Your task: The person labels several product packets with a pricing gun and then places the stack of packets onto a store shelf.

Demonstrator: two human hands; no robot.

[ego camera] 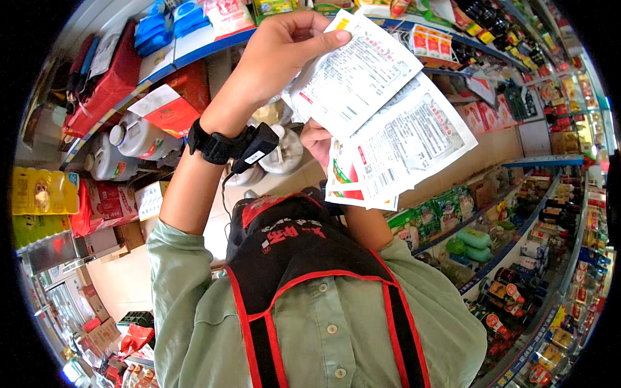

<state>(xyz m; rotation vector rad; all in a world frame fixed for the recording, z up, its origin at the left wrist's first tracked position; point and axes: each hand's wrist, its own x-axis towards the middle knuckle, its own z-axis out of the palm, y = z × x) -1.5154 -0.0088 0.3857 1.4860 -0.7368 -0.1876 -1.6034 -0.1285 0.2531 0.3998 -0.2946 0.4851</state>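
Note:
My left hand, with a black strap and small black device on its wrist, pinches the top edge of a flat white printed packet between thumb and fingers. Overlapping it below and to the right is a fanned group of similar white packets; the lowest ones show red and green print at their edges. My right hand is mostly hidden behind this group, its visible fingers closed at the packets' left side. A black apron with red trim lies below the hands.
Shelving with a blue edge crosses the top, bearing packaged goods. White plastic jugs stand beneath it at left. Shelves on the right carry bottles and green packs. Cardboard boxes stand at lower left.

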